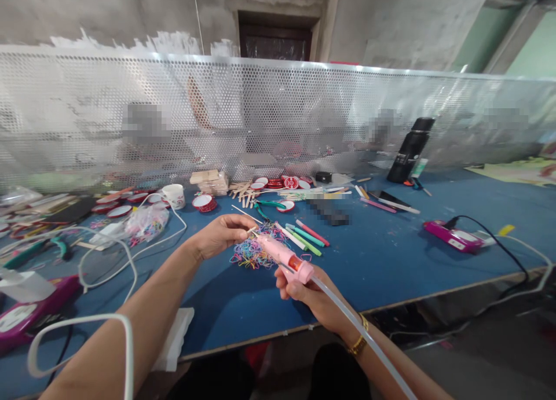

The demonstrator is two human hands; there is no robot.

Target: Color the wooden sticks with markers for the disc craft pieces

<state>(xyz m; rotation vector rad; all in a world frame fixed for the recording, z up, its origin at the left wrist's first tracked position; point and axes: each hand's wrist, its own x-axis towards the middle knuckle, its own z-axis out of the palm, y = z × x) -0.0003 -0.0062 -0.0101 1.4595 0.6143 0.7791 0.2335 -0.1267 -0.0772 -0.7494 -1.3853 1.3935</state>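
My right hand is closed around a pink glue gun, with a clear glue stick trailing out of its back past my wrist. The gun's nozzle points up and left toward my left hand. That hand pinches a thin wooden stick at the nozzle tip. Both hands hover over a pile of small coloured rubber bands on the blue table.
Coloured markers, round red-and-white badges, wooden sticks, a white cup, a bag of bands, white cables, a pink power strip and a black bottle lie around. A perforated metal screen stands behind.
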